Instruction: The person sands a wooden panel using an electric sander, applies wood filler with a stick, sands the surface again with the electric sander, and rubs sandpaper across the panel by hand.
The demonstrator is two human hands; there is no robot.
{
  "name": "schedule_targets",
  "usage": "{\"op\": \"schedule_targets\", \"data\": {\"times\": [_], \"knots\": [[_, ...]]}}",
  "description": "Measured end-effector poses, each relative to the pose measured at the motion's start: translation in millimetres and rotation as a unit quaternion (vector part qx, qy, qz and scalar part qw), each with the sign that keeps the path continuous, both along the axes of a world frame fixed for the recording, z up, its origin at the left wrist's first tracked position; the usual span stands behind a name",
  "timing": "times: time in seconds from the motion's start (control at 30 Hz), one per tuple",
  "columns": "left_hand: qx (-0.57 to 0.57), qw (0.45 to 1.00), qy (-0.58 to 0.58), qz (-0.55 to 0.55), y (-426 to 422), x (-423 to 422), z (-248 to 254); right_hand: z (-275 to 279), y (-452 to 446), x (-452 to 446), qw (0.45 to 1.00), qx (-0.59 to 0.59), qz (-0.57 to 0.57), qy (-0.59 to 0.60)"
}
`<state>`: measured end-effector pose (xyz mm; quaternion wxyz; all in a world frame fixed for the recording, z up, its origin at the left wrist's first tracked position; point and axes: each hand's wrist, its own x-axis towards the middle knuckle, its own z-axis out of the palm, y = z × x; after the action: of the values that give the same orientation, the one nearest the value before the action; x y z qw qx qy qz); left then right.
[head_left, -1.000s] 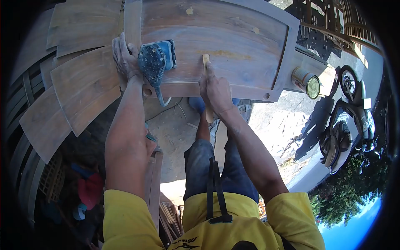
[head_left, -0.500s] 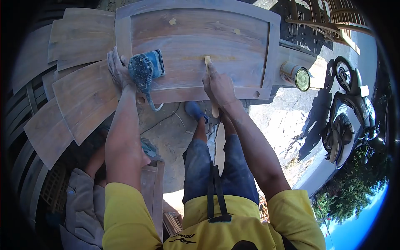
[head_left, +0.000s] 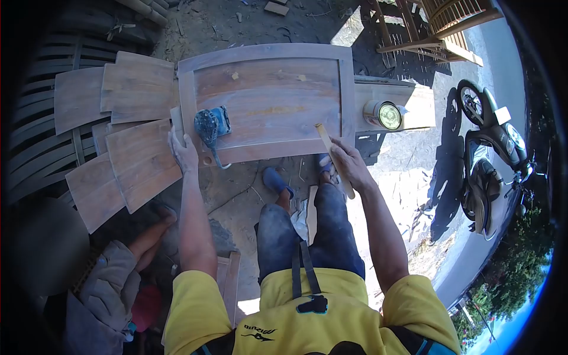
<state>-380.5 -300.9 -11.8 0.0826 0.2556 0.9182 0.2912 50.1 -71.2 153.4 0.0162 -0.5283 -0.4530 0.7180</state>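
My right hand grips a flat wooden stick, its yellowish tip pointing up over the lower right of a framed wooden panel. A yellowish smear of filler lies along the panel's middle, with two small pale patches above it. My left hand is at the panel's left edge, thumb apart from the fingers, beside a narrow pale piece; whether it bears on that piece I cannot tell. A dusty blue power sander rests on the panel's left side. An opened can stands right of the panel.
Loose wooden boards overlap at the left, near dark slats. Another person's leg is at lower left. A motorcycle stands on the right, and wooden chairs are at upper right. The sander's cord trails off the panel.
My right hand has lifted the stick off the panel and drawn it right and back. My left hand has shifted away from beside the sander, down the panel's left edge. The view has moved.
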Motion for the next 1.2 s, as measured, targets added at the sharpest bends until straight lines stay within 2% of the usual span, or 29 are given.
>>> {"op": "schedule_targets", "data": {"times": [0.1, 0.17, 0.23, 0.3, 0.33, 0.37, 0.4, 0.43, 0.47, 0.5, 0.57, 0.6, 0.63, 0.7, 0.77, 0.9, 0.97, 1.0, 1.07, 1.2], "knots": [[0.025, 0.999, 0.016, 0.035, -32, 80, 28, 20, 23, 54, 0.998, 0.013, -0.057, 0.036], [0.024, 0.999, 0.016, 0.038, -44, 138, 42, 22, 47, 89, 0.993, 0.095, -0.065, -0.002], [0.044, 0.999, -0.017, -0.010, -26, 203, 66, 24, 77, 121, 0.977, 0.164, -0.106, -0.090], [0.091, 0.989, -0.068, -0.095, 26, 270, 87, 6, 111, 144, 0.939, 0.248, -0.135, -0.194], [0.072, 0.979, -0.142, -0.123, 66, 304, 111, -10, 127, 163, 0.917, 0.314, -0.065, -0.239], [0.095, 0.959, -0.185, -0.192, 99, 335, 112, -25, 138, 176, 0.919, 0.314, -0.061, -0.229], [0.051, 0.945, -0.204, -0.252, 139, 363, 122, -38, 147, 187, 0.902, 0.344, -0.001, -0.262], [0.060, 0.928, -0.216, -0.298, 180, 392, 120, -45, 156, 199, 0.879, 0.373, 0.061, -0.291], [0.067, 0.907, -0.208, -0.359, 221, 413, 119, -49, 159, 210, 0.866, 0.397, 0.053, -0.300], [0.027, 0.893, -0.181, -0.412, 258, 432, 113, -59, 159, 209, 0.857, 0.424, 0.051, -0.288], [-0.003, 0.867, -0.150, -0.475, 319, 458, 95, -74, 163, 218, 0.908, 0.316, -0.042, -0.273], [-0.033, 0.861, -0.098, -0.499, 346, 472, 72, -89, 161, 228, 0.908, 0.321, -0.095, -0.253], [-0.094, 0.839, -0.077, -0.531, 367, 484, 57, -99, 163, 237, 0.918, 0.272, -0.139, -0.252], [-0.130, 0.802, -0.040, -0.582, 393, 504, 7, -95, 158, 243, 0.924, 0.265, -0.145, -0.236], [-0.181, 0.782, -0.001, -0.597, 406, 520, -18, -97, 155, 255, 0.939, 0.216, -0.148, -0.225], [-0.147, 0.815, -0.068, -0.556, 408, 518, -1, -87, 150, 266, 0.931, 0.221, -0.089, -0.277], [-0.120, 0.821, 0.000, -0.558, 403, 517, -2, -83, 147, 271, 0.904, 0.323, -0.019, -0.279], [-0.121, 0.822, -0.002, -0.556, 399, 505, 15, -72, 150, 269, 0.910, 0.280, 0.025, -0.306], [-0.041, 0.843, -0.113, -0.524, 389, 477, 47, -78, 150, 271, 0.904, 0.302, 0.066, -0.296], [-0.006, 0.892, -0.115, -0.437, 381, 485, 45, -94, 151, 265, 0.870, 0.407, 0.163, -0.227]]}}
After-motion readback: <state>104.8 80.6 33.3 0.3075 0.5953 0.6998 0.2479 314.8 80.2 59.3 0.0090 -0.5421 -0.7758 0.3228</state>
